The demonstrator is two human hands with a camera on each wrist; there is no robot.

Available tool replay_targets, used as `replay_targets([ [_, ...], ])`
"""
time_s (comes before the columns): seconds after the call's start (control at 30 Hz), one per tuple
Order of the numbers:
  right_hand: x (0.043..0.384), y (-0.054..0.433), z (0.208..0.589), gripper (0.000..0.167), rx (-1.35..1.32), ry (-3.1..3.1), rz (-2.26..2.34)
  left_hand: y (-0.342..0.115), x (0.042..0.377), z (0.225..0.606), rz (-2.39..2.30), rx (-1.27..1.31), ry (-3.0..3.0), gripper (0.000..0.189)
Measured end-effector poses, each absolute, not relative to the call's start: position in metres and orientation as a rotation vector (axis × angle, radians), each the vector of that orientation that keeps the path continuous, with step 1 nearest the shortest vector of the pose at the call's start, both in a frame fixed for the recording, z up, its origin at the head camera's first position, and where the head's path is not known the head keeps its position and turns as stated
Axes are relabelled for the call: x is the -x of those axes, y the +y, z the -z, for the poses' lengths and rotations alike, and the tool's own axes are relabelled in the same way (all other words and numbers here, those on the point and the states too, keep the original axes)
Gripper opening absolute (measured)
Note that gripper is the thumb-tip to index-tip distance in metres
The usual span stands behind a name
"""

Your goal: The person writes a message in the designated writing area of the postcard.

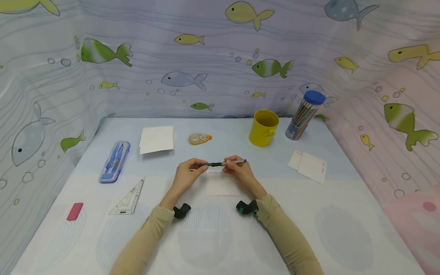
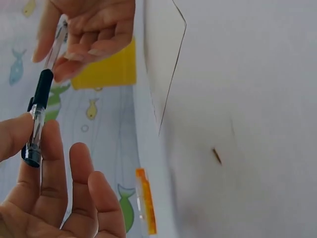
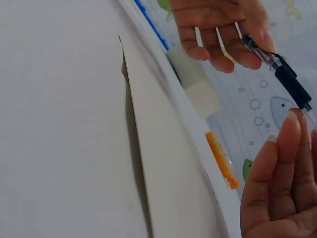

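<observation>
A gel pen (image 1: 216, 164) with a clear barrel and a dark grip section lies nearly level between both hands. My left hand (image 1: 186, 175) pinches its capped end between thumb and forefinger, the other fingers spread loosely, as the left wrist view shows. Thumb and fingers of my right hand (image 1: 242, 176) hold the clear barrel at the other end. In the right wrist view the cap (image 3: 262, 53) appears to be on the pen, against the dark grip. Below the hands a cream paper sheet (image 1: 221, 188) lies on the table, with a line of small writing along its far edge.
Left stand a blue pencil case (image 1: 115, 162), a set square (image 1: 128, 200), a red eraser (image 1: 75, 211) and a paper stack (image 1: 157, 139). Farther back are correction tape (image 1: 199, 138), a yellow bucket (image 1: 262, 130) and a pencil jar (image 1: 302, 118). Written cards (image 1: 312, 167) lie right.
</observation>
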State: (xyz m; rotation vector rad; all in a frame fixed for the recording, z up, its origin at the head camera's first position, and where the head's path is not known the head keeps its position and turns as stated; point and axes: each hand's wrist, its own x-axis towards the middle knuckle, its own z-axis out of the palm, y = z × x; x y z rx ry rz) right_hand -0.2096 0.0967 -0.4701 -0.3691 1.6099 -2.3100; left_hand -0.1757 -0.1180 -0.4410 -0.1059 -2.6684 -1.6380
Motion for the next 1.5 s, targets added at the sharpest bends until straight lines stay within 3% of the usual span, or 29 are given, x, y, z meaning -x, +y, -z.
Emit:
replay_targets([
  [1.03, 0.206, 0.102, 0.48, 0.013, 0.142, 1.787, 2.297, -0.103, 0.178, 0.453, 1.821, 0.075, -2.572, 0.017],
  [1.27, 0.209, 0.097, 0.481, 0.021, 0.251, 1.794, 2.332, -0.099, 0.174, 0.454, 1.897, -0.015, -2.504, 0.015],
  [1.5, 0.21, 0.095, 0.476, 0.018, 0.287, 1.791, 2.312, -0.096, 0.167, 0.444, 1.778, -0.01, -2.475, 0.012],
])
